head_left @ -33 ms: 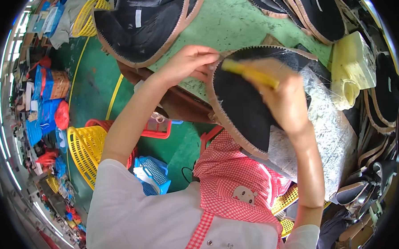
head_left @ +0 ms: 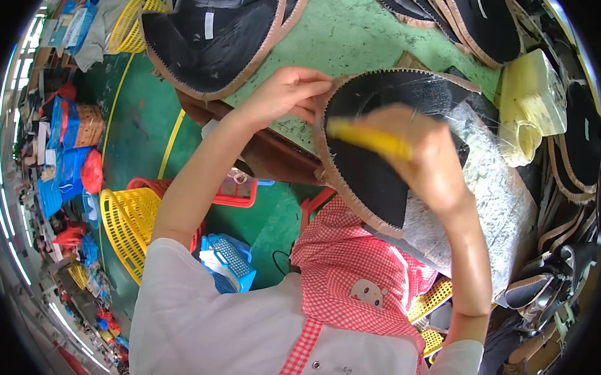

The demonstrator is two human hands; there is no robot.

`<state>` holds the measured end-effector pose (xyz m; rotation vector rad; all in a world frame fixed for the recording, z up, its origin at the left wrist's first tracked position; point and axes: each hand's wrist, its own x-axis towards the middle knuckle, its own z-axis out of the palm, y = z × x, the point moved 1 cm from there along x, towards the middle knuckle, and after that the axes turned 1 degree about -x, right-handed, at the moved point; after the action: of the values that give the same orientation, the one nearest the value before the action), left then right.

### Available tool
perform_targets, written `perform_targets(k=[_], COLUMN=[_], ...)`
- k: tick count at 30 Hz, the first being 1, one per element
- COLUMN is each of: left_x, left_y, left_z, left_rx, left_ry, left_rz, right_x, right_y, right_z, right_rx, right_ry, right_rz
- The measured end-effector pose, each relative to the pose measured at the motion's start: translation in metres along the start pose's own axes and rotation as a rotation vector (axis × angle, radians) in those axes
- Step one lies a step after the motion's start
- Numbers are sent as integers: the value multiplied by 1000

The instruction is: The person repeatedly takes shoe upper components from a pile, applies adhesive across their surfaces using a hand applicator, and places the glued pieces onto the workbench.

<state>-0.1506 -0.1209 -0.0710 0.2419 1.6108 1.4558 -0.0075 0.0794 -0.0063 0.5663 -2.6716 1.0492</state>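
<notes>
A black-lined shoe upper with a brown, notched, folded edge lies over a whitish, worn block at the near side of the bench. My left hand pinches its left edge between thumb and fingers. In my right hand is a yellow stick-like tool, blurred by motion. Its tip is over the black lining, close to the left notched edge. Blur hides the tip's shape and whether it touches the lining.
More black-lined uppers lie at the far left of the green bench, others at the far right. A yellowish clear plastic container stands right. Yellow baskets and a blue basket are below the bench.
My right hand and the yellow tool have moved slightly down, and the tool's tip has shifted left toward the edge. My left hand keeps its pinch, almost unmoved.
</notes>
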Motion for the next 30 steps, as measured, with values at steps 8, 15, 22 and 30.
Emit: perform_targets(k=[8, 15, 22, 30], left_x=[1, -5, 20, 51], left_y=[-8, -3, 37, 102], left_z=[4, 3, 17, 96], left_rx=[63, 115, 324, 1088], left_ry=[-52, 21, -48, -345], left_rz=[115, 155, 378, 320], right_x=[-44, -24, -121, -153], right_y=[-18, 1, -1, 76], right_z=[-77, -20, -111, -138], right_rx=[129, -164, 243, 206], right_ry=[-502, 30, 261, 876], right_rz=[480, 126, 616, 798])
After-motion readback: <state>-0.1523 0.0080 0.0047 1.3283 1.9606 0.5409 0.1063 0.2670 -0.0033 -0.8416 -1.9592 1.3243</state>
